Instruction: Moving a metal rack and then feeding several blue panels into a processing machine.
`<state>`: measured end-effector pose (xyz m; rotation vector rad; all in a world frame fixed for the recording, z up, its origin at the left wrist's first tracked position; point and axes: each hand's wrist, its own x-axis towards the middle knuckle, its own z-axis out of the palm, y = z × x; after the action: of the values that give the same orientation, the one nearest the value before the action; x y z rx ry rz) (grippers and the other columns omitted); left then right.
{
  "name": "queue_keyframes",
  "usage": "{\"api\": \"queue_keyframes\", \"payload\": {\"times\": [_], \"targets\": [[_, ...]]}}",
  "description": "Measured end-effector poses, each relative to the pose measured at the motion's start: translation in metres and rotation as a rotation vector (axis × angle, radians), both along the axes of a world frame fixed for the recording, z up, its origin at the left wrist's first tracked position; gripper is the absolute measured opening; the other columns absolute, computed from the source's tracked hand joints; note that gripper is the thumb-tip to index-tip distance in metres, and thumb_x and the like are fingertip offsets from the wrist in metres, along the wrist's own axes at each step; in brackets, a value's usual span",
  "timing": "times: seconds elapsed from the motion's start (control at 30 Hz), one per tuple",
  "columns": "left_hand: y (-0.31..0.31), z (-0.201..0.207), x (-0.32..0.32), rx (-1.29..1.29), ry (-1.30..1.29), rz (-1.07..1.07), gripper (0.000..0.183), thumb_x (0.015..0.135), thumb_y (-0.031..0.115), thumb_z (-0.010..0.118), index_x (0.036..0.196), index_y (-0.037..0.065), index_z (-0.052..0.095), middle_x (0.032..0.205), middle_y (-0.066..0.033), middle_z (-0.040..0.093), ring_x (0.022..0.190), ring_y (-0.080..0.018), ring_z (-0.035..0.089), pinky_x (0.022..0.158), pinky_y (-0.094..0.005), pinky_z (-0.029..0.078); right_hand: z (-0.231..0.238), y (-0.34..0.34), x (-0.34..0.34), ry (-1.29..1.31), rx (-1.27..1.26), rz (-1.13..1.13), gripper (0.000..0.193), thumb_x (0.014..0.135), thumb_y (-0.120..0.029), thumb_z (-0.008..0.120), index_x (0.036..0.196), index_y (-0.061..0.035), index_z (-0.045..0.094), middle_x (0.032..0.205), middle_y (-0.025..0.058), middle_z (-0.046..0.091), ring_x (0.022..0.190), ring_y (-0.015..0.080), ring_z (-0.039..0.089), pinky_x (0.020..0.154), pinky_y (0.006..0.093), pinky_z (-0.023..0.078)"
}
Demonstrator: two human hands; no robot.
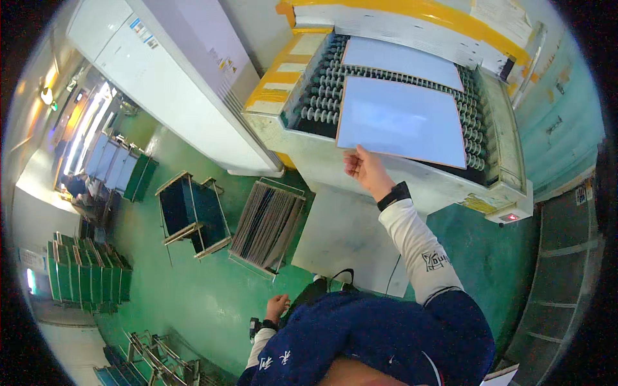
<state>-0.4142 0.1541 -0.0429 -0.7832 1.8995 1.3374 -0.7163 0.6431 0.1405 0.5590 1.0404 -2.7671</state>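
A white rectangular panel [402, 122] with thin orange-brown edges lies on the rollers of a conveyor machine, its near edge sticking out over the machine's front. Behind it lies a second white panel [402, 61], partly under the machine's cover. My right hand [365, 170] is at the near left corner of the front panel. Its thumb tip meets the panel's edge, while the other fingers curl loosely below, apart from the thumb. Low beside my body, my left hand [277, 307] hangs with its fingers curled in and nothing seen in them.
Dark disc rollers [322, 106] fill the conveyor bed. A rack of upright panels [267, 225] stands left of the machine, beside a metal-framed cart [193, 212]. More green panels [90, 273] stand at far left. A tall white cabinet [174, 71] adjoins the machine; a grey shelf [560, 276] is at right.
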Motion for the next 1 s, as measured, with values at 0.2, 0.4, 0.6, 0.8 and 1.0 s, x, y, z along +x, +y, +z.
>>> {"api": "queue_keyframes", "payload": {"times": [0.2, 0.4, 0.6, 0.8, 1.0], "targets": [[-0.014, -0.015, 0.004, -0.015, 0.066, 0.029, 0.037, 0.092, 0.032, 0.064, 0.104, -0.003, 0.068, 0.087, -0.0088, 0.071, 0.069, -0.0142, 0.064, 0.059, -0.0287, 0.05, 0.004, -0.01, -0.009, 0.026, 0.011, -0.024, 0.036, 0.099, -0.036, 0.053, 0.109, -0.0033, 0.064, 0.093, 0.006, 0.066, 0.079, 0.0184, 0.062, 0.079, 0.0366, 0.053], [-0.061, -0.038, -0.017, 0.078, 0.044, -0.007, 0.037, 0.092, 0.03, 0.063, 0.106, -0.004, 0.066, 0.09, -0.0108, 0.071, 0.071, -0.0161, 0.066, 0.058, -0.0284, 0.049, -0.018, -0.036, -0.014, 0.064, 0.057, -0.016, 0.036, 0.099, -0.034, 0.053, 0.109, -0.0014, 0.065, 0.091, 0.0059, 0.066, 0.082, 0.0193, 0.062, 0.078, 0.0373, 0.053], [-0.136, -0.043, -0.048, 0.192, 0.036, 0.063, 0.031, 0.091, 0.025, 0.064, 0.104, -0.002, 0.066, 0.081, -0.0095, 0.069, 0.064, -0.0158, 0.064, 0.053, -0.027, 0.047, -0.08, -0.107, -0.001, -0.061, 0.07, -0.055, 0.028, 0.098, -0.027, 0.052, 0.101, -0.0019, 0.065, 0.083, 0.0071, 0.065, 0.075, 0.0188, 0.064, 0.067, 0.0341, 0.054], [-0.23, -0.087, -0.083, 0.325, -0.048, 0.206, 0.026, 0.09, 0.024, 0.064, 0.098, -0.001, 0.065, 0.075, -0.0072, 0.066, 0.055, -0.0149, 0.059, 0.045, -0.0275, 0.044, -0.175, -0.243, 0.052, -0.348, 0.092, 0.249, 0.03, 0.096, -0.034, 0.055, 0.091, -0.0068, 0.065, 0.081, 0.0052, 0.066, 0.073, 0.0175, 0.064, 0.068, 0.0354, 0.053], [-0.303, -0.121, -0.104, -0.118, 0.105, -0.148, 0.021, 0.087, 0.026, 0.064, 0.082, 0.005, 0.063, 0.068, -0.0079, 0.064, 0.055, -0.0189, 0.06, 0.048, -0.0339, 0.046, -0.219, -0.325, 0.065, -0.386, 0.198, 0.461, 0.03, 0.094, -0.037, 0.054, 0.084, -0.01, 0.064, 0.072, 0.0032, 0.062, 0.062, 0.0146, 0.059, 0.056, 0.0309, 0.047]]}}
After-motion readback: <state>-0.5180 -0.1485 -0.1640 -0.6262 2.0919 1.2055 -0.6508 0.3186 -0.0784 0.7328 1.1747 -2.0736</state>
